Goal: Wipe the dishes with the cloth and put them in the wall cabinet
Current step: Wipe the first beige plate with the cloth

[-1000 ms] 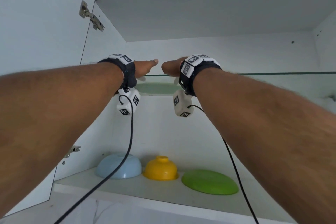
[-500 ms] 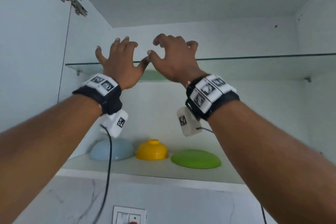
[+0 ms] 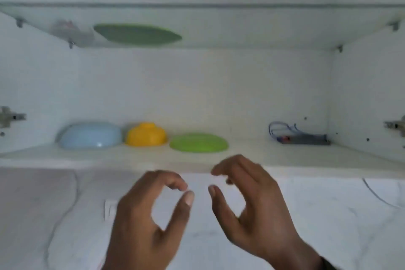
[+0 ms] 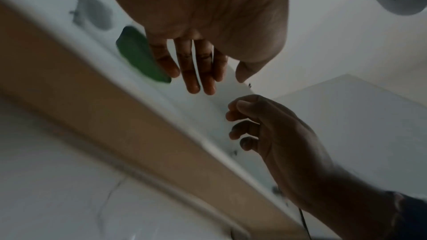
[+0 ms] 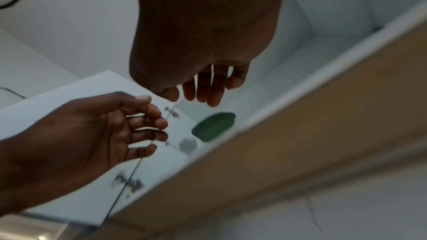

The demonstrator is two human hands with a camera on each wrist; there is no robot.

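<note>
White cabinet walls (image 3: 219, 85) and a marbled backsplash (image 3: 328, 215) fill the head view. On the glass upper shelf (image 3: 263, 26), at about 11 o'clock, a round green plate (image 3: 138, 34) lies flat, seen from below. On the white bottom shelf (image 3: 263, 155) stand an upturned pale blue bowl (image 3: 91, 135), an upturned yellow bowl (image 3: 145, 135) just beside it, and a second flat green plate (image 3: 199, 142) toward 12 o'clock. A grey tool with a blue wire loop (image 3: 300, 136) lies at 2 o'clock, well apart. Below the shelf edge, the left hand (image 3: 146, 221) and right hand (image 3: 252, 204) hang side by side, fingers loosely curled and relaxed, holding nothing, thumbs near each other but apart.
</note>
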